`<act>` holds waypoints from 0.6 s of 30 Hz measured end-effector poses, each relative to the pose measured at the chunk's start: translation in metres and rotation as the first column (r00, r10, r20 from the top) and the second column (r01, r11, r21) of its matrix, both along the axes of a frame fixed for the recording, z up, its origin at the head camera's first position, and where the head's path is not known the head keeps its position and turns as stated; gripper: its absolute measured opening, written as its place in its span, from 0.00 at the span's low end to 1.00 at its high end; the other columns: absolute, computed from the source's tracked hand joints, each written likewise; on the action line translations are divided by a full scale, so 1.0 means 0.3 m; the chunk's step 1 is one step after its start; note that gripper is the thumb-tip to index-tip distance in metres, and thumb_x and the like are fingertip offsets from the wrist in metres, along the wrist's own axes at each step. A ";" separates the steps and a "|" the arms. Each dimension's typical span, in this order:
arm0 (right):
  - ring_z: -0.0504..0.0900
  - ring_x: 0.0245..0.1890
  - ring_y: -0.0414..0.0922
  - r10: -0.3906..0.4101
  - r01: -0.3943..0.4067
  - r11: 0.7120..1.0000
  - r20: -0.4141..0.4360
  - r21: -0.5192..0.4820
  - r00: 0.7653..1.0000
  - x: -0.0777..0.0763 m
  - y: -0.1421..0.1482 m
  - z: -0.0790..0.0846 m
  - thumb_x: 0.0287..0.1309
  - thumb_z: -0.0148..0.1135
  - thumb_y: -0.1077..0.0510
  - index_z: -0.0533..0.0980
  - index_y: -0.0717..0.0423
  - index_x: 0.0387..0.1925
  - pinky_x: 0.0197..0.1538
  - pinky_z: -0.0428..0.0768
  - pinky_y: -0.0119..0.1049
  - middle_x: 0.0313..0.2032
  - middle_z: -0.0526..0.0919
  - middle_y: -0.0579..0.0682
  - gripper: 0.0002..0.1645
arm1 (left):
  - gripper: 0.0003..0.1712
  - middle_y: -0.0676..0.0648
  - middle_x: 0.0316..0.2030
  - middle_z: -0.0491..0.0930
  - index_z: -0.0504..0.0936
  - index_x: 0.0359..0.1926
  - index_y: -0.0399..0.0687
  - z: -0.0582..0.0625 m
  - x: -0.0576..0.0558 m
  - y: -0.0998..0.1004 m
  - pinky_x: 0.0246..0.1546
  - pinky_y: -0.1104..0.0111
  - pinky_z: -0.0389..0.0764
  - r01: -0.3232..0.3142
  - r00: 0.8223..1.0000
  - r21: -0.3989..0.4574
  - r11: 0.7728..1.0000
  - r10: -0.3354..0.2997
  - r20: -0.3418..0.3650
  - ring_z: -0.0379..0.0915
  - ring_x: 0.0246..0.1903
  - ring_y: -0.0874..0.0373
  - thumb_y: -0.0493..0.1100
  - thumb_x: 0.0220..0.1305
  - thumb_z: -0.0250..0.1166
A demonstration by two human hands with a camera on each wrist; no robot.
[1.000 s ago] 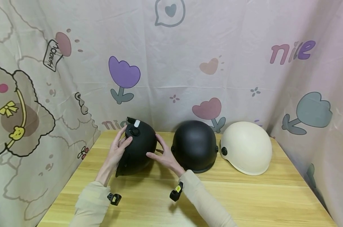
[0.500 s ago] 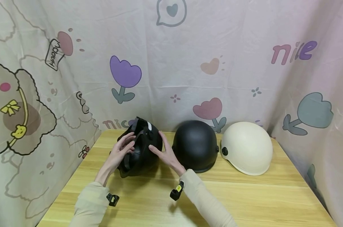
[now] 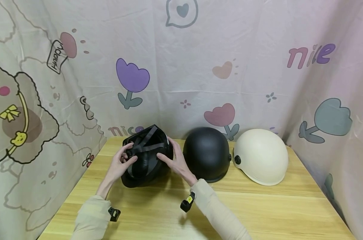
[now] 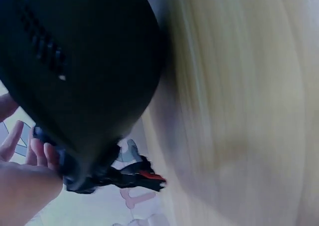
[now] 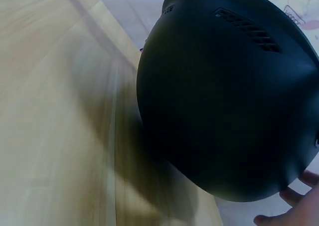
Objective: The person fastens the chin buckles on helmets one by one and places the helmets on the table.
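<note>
A black helmet [image 3: 154, 173] is tipped over on the wooden table, its opening toward the head camera. Dark chin straps [image 3: 149, 147] cross that opening and meet at my left hand [image 3: 119, 164], whose thumb and curled fingers pinch them by the left rim. A buckle with a red part [image 4: 149, 175] hangs past these fingers in the left wrist view. My right hand [image 3: 178, 161] holds the helmet's right side, with the thumb at the rim and the fingers behind. The right wrist view shows the smooth, vented outer shell [image 5: 219, 101].
A second black helmet [image 3: 206, 155] stands upright close to the right hand. Beside it is a cream helmet [image 3: 260, 156] with a black round fitting. A patterned curtain [image 3: 181, 73] hangs behind the wooden table [image 3: 259, 213].
The black helmet has turned from showing its outer shell to showing its inside and straps. My left hand has moved from its shell to the straps; the right hand has kept hold of the right side.
</note>
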State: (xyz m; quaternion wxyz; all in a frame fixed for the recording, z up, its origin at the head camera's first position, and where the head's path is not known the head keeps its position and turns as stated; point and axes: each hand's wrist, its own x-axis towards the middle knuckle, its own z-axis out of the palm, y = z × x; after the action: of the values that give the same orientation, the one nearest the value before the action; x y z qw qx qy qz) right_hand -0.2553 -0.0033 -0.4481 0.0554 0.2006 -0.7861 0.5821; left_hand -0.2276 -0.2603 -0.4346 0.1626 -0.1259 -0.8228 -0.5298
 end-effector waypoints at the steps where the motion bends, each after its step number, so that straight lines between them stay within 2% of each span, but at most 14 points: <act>1: 0.54 0.79 0.48 0.007 -0.007 1.000 -0.002 -0.001 1.000 0.000 0.003 -0.004 0.57 0.61 0.25 0.54 0.29 0.77 0.76 0.56 0.62 0.78 0.54 0.44 0.51 | 0.32 0.48 0.50 0.67 0.70 0.67 0.33 -0.005 0.000 -0.006 0.32 0.73 0.62 -0.019 0.999 -0.014 1.000 0.019 -0.029 0.58 0.33 0.58 0.32 0.63 0.68; 3: 0.54 0.79 0.50 0.022 -0.022 1.000 -0.002 -0.003 1.000 -0.001 0.009 -0.010 0.59 0.62 0.28 0.54 0.29 0.77 0.75 0.59 0.64 0.78 0.54 0.45 0.50 | 0.33 0.45 0.47 0.66 0.71 0.66 0.33 -0.012 0.003 -0.019 0.31 0.72 0.60 -0.068 0.994 -0.048 0.997 0.063 -0.091 0.56 0.33 0.57 0.29 0.59 0.70; 6: 0.57 0.77 0.52 0.027 -0.027 1.000 0.000 0.004 1.000 -0.002 0.018 -0.017 0.61 0.62 0.32 0.55 0.30 0.77 0.73 0.62 0.64 0.78 0.55 0.46 0.47 | 0.36 0.38 0.46 0.67 0.73 0.65 0.33 -0.017 0.008 -0.031 0.32 0.73 0.59 -0.152 0.975 -0.103 0.983 0.132 -0.176 0.56 0.34 0.55 0.24 0.53 0.70; 8: 0.59 0.76 0.53 0.028 -0.028 1.000 0.004 0.008 1.000 -0.004 0.024 -0.021 0.62 0.63 0.36 0.57 0.32 0.77 0.72 0.64 0.64 0.77 0.57 0.47 0.45 | 0.37 0.33 0.51 0.69 0.74 0.65 0.34 -0.016 0.013 -0.035 0.39 0.77 0.60 -0.193 0.963 -0.127 0.973 0.162 -0.216 0.61 0.40 0.53 0.20 0.51 0.68; 11: 0.63 0.74 0.54 0.022 -0.022 1.000 -0.002 0.014 1.000 -0.008 0.030 -0.027 0.62 0.65 0.40 0.62 0.39 0.74 0.72 0.65 0.62 0.75 0.62 0.50 0.42 | 0.38 0.28 0.59 0.68 0.73 0.65 0.33 -0.018 0.019 -0.037 0.51 0.74 0.57 -0.247 0.941 -0.137 0.959 0.203 -0.270 0.62 0.53 0.41 0.16 0.49 0.62; 13: 0.65 0.72 0.55 0.021 -0.021 1.000 0.000 0.014 1.000 -0.010 0.034 -0.031 0.62 0.66 0.42 0.66 0.43 0.72 0.72 0.66 0.62 0.74 0.64 0.51 0.39 | 0.39 0.27 0.61 0.67 0.72 0.65 0.32 -0.021 0.021 -0.041 0.56 0.71 0.54 -0.270 0.931 -0.129 0.954 0.225 -0.289 0.58 0.60 0.35 0.14 0.49 0.59; 15: 0.67 0.71 0.56 0.019 -0.019 1.000 -0.003 0.012 1.000 -0.013 0.036 -0.034 0.61 0.68 0.44 0.69 0.47 0.69 0.71 0.66 0.62 0.72 0.67 0.53 0.37 | 0.40 0.28 0.62 0.66 0.72 0.66 0.33 -0.026 0.020 -0.047 0.57 0.64 0.55 -0.284 0.926 -0.109 0.953 0.243 -0.287 0.57 0.62 0.33 0.14 0.49 0.59; 18: 0.69 0.69 0.56 0.016 -0.016 1.000 0.000 0.006 1.000 -0.013 0.039 -0.038 0.60 0.69 0.46 0.71 0.50 0.66 0.69 0.68 0.63 0.70 0.68 0.53 0.35 | 0.39 0.30 0.62 0.67 0.72 0.67 0.35 -0.034 0.020 -0.057 0.57 0.70 0.57 -0.293 0.920 -0.081 0.953 0.258 -0.296 0.58 0.62 0.40 0.16 0.51 0.61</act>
State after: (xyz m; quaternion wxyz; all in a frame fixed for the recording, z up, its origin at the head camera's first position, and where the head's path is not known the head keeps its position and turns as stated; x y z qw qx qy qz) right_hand -0.2594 0.0084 -0.4597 0.0501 0.2072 -0.7862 0.5801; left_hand -0.2216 -0.2775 -0.4449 0.3430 -0.0928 -0.8318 -0.4264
